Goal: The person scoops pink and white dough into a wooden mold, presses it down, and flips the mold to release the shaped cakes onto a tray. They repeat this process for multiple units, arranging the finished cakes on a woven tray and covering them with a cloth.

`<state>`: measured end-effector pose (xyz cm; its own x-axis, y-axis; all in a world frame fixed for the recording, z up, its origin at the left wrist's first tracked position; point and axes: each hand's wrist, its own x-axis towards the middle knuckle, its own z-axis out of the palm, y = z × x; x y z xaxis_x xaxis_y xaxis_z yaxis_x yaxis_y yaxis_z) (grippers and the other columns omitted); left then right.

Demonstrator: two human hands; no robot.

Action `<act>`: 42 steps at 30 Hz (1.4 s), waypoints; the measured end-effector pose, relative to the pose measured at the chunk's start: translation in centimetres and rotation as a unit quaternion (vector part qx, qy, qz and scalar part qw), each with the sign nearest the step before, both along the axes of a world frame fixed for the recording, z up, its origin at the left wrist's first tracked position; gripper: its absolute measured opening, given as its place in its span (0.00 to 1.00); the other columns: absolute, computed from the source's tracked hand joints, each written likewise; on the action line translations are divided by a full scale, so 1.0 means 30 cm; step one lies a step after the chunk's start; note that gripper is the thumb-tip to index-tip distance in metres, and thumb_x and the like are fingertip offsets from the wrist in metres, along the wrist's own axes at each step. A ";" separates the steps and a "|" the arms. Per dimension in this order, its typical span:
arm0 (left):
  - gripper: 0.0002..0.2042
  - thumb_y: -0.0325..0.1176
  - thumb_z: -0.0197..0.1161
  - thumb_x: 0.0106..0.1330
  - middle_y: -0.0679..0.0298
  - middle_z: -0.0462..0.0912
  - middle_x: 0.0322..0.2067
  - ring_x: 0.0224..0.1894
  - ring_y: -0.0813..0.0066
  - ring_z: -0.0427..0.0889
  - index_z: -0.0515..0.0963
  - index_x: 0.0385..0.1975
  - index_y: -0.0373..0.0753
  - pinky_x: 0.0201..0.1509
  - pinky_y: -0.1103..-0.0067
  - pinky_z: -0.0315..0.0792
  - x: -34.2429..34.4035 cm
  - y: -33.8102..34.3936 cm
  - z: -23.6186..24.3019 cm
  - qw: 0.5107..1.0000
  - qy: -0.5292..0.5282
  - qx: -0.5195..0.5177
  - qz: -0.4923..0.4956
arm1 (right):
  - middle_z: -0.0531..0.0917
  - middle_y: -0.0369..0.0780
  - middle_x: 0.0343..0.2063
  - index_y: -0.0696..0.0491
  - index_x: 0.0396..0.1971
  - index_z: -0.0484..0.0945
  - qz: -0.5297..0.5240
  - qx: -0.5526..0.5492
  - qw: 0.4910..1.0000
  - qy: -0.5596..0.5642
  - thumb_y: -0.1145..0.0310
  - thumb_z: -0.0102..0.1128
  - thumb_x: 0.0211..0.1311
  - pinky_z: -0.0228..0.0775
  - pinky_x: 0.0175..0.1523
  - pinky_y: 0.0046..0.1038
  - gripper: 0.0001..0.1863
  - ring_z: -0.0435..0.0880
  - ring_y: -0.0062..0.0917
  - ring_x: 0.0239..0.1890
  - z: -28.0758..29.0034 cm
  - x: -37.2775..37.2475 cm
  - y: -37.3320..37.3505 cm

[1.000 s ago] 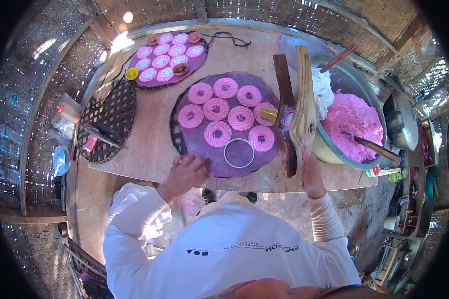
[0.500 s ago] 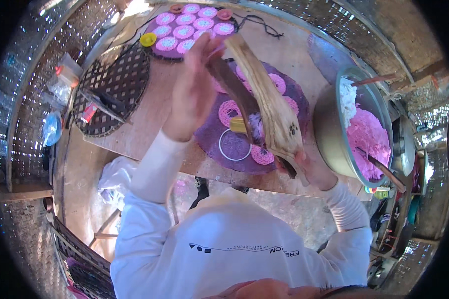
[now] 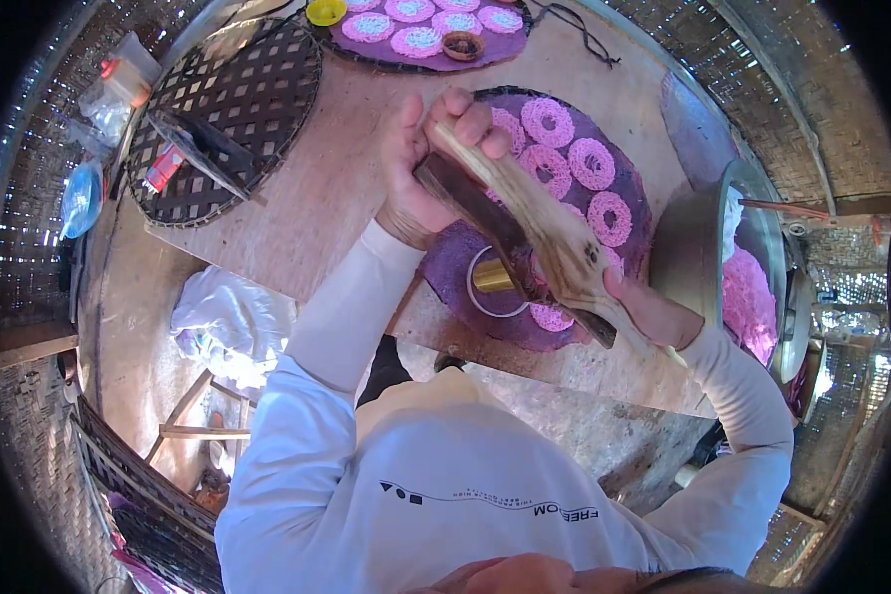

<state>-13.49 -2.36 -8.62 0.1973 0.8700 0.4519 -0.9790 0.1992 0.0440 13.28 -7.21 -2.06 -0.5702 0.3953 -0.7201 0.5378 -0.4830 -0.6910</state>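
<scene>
A hand press made of two wooden bars, a pale lever (image 3: 554,233) and a darker bar (image 3: 477,206), is held slantwise between my hands. My left hand (image 3: 416,168) grips its upper end, fingers curled over the pale lever. At the lower end, my right hand (image 3: 658,312) is closed round the press. A brass-coloured cylinder (image 3: 493,275) shows beneath the dark bar. Under it a white ring (image 3: 472,293) rests on a round purple sheet (image 3: 450,252). Several pink lacy dough rings (image 3: 546,121) lie on that sheet, some partly hidden by the press.
At the right stands a large metal basin (image 3: 693,233) with pink dough (image 3: 747,302). Another round tray (image 3: 465,57) of pink-and-white rings lies at the far side, near a yellow bowl (image 3: 326,12). A dark woven tray (image 3: 267,94) is at the left, beside a white cloth (image 3: 230,315).
My left hand has come down and grips the press more plainly. The view has shifted, so the trays sit higher and the basin further right.
</scene>
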 end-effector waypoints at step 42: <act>0.12 0.45 0.45 0.68 0.78 0.64 0.16 0.24 0.83 0.65 0.63 0.22 0.51 0.39 0.76 0.61 -0.070 -0.092 -0.036 0.993 0.059 -0.082 0.063 | 0.69 0.33 0.06 0.60 0.17 0.76 0.090 0.272 0.932 -0.221 0.35 0.40 0.60 0.59 0.17 0.24 0.38 0.70 0.17 0.11 0.015 -0.089 -0.040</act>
